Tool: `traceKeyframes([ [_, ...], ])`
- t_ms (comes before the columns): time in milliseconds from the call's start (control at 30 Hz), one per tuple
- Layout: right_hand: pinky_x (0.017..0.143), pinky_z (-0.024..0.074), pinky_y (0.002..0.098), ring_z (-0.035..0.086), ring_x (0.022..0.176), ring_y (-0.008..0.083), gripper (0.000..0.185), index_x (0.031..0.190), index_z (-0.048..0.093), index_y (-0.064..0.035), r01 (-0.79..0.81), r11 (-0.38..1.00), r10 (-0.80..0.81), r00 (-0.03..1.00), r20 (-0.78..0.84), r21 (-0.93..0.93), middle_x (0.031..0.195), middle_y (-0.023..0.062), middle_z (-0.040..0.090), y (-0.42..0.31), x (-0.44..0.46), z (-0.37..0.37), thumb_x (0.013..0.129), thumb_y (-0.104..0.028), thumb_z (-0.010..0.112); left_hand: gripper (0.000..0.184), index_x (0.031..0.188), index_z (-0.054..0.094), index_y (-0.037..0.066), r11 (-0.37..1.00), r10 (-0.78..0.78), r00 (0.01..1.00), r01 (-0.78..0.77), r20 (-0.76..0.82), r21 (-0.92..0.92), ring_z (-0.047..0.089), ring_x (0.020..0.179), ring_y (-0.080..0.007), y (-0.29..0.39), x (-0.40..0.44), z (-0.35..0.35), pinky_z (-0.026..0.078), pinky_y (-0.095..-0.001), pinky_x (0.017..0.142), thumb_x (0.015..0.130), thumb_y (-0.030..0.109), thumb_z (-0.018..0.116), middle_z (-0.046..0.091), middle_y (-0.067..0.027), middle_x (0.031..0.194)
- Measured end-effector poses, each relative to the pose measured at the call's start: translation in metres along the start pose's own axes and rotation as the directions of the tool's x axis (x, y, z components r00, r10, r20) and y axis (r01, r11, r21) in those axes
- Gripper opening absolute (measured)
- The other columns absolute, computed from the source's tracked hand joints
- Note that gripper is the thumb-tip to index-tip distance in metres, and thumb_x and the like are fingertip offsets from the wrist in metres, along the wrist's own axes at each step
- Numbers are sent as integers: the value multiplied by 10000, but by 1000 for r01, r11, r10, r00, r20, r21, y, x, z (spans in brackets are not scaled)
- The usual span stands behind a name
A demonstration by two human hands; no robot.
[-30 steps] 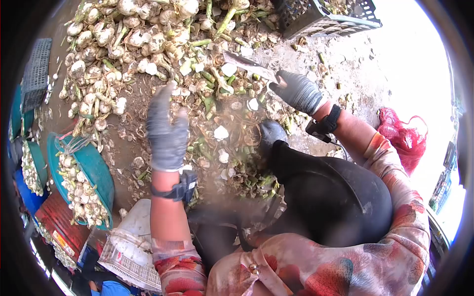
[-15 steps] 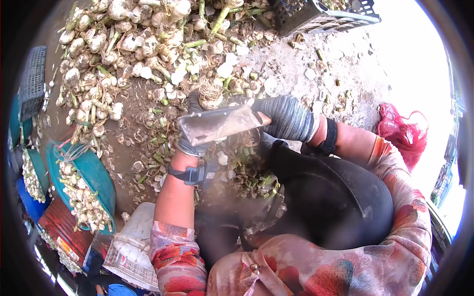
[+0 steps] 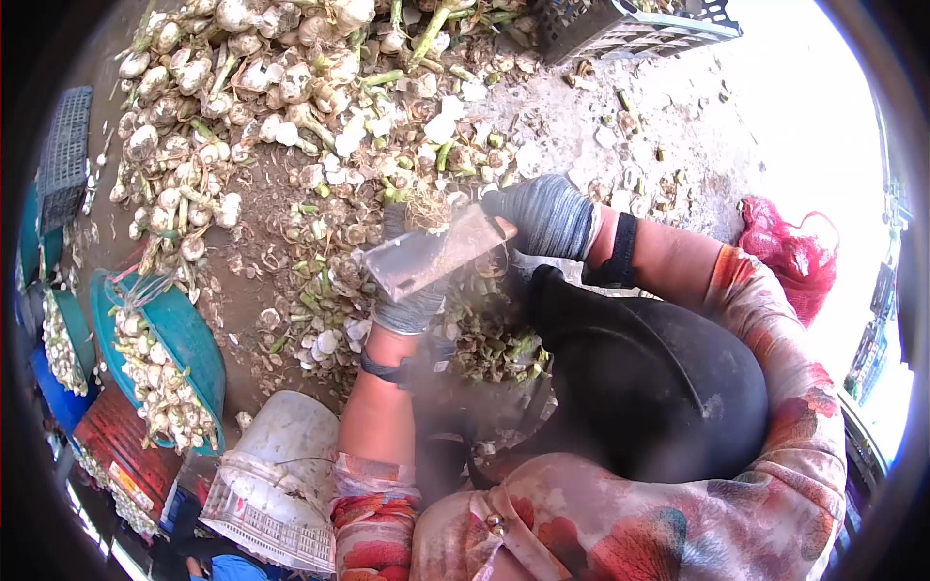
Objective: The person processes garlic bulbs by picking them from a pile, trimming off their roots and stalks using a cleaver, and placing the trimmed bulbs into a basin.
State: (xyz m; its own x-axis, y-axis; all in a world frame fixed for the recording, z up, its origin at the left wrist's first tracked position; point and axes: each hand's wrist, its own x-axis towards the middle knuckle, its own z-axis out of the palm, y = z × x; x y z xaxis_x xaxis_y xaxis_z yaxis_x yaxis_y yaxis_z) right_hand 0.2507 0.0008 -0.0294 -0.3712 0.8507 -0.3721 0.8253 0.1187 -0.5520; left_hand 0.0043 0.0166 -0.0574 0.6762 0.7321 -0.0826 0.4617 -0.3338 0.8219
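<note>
My right hand (image 3: 547, 215), in a grey knit glove, is closed round the handle of a broad rectangular cleaver (image 3: 426, 259). The blade lies across and above my left hand (image 3: 412, 312), which is gloved too and largely hidden under it. A garlic bulb (image 3: 426, 208) sits at my left fingers, its roots showing just past the blade's far edge. How the left fingers wrap the bulb is partly covered. Below both hands, cut stems and peelings (image 3: 489, 353) lie in a blurred heap.
A large pile of garlic (image 3: 291, 73) spreads at the far left. A black crate (image 3: 639, 34) stands at the back. On the left are a teal basin (image 3: 208, 363) with garlic and a white bucket (image 3: 281, 445). A red mesh bag (image 3: 790, 257) lies at right.
Both hands have shifted: the left hand moved right and nearer my body, the right hand slightly left. The cleaver has tilted more steeply, and the bulb's roots sit further right.
</note>
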Motion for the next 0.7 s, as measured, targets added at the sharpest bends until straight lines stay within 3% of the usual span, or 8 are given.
traceKeyframes([
  [33, 599, 500, 451, 649, 689, 367, 181, 935, 598, -84, -91, 993, 92, 996, 4, -77, 712, 171, 633, 23, 7, 13, 806, -209, 575, 344, 1157, 561, 73, 991, 58, 998, -55, -25, 125, 607, 943, -224, 1, 0, 3, 495, -352, 846, 856, 192, 678, 621, -89, 1025],
  [100, 600, 503, 449, 644, 684, 375, 206, 953, 603, -85, -405, 914, 404, 914, -38, -22, 716, 179, 638, 67, 8, 0, 846, -260, 584, 485, 1194, 485, 50, 872, -360, 917, 264, -174, -412, 578, 942, -188, 59, 16, -14, 490, -326, 850, 786, 112, 741, 571, -81, 1041],
  [267, 654, 492, 437, 628, 744, 383, 275, 960, 601, -88, -222, 963, 254, 937, -240, 155, 776, 183, 636, 36, -1, -18, 867, -346, 617, 598, 1252, 445, 33, 977, -194, 929, 212, -314, 25, 525, 1031, -171, 33, 14, -32, 451, -311, 923, 747, 67, 764, 514, -88, 1140],
  [367, 672, 482, 424, 612, 752, 381, 269, 953, 599, -80, -91, 947, 165, 960, -224, 307, 769, 168, 615, 10, -6, -21, 855, -328, 637, 578, 1207, 485, 33, 919, -302, 848, 139, -434, -369, 547, 965, -177, 48, 23, -40, 502, -317, 834, 719, 99, 787, 518, -95, 1129],
  [500, 682, 510, 406, 647, 794, 335, 228, 1018, 620, -137, 134, 972, -100, 979, -180, 192, 865, 127, 654, -7, -12, -10, 821, -251, 601, 485, 1281, 457, 45, 428, -652, 721, 97, -233, -899, 583, 1003, -268, 19, 9, -42, 481, -378, 938, 874, 218, 656, 543, -140, 1185],
  [567, 684, 510, 410, 646, 806, 342, 228, 1030, 610, -140, 229, 944, -198, 969, -148, 237, 875, 122, 655, -16, -8, -8, 827, -240, 582, 442, 1186, 518, 88, -213, -630, 716, 212, 300, -954, 633, 879, -263, 16, 9, -43, 542, -361, 806, 880, 392, 611, 613, -148, 998],
  [600, 670, 510, 415, 645, 793, 350, 232, 1042, 599, -137, 228, 952, -200, 969, -146, 203, 845, 135, 653, -21, -7, -8, 837, -243, 571, 422, 1156, 537, 79, -371, -664, 669, 93, 334, -924, 636, 861, -255, 20, 4, -36, 545, -380, 790, 888, 401, 592, 627, -139, 972],
  [700, 652, 510, 420, 645, 766, 357, 213, 1024, 594, -126, 28, 989, -18, 998, -67, 147, 798, 147, 647, -11, 7, 10, 837, -225, 581, 369, 1067, 576, 68, -296, -644, 715, 96, 273, -950, 603, 675, -202, 44, 12, -30, 539, -408, 716, 908, 400, 547, 624, -70, 804],
])
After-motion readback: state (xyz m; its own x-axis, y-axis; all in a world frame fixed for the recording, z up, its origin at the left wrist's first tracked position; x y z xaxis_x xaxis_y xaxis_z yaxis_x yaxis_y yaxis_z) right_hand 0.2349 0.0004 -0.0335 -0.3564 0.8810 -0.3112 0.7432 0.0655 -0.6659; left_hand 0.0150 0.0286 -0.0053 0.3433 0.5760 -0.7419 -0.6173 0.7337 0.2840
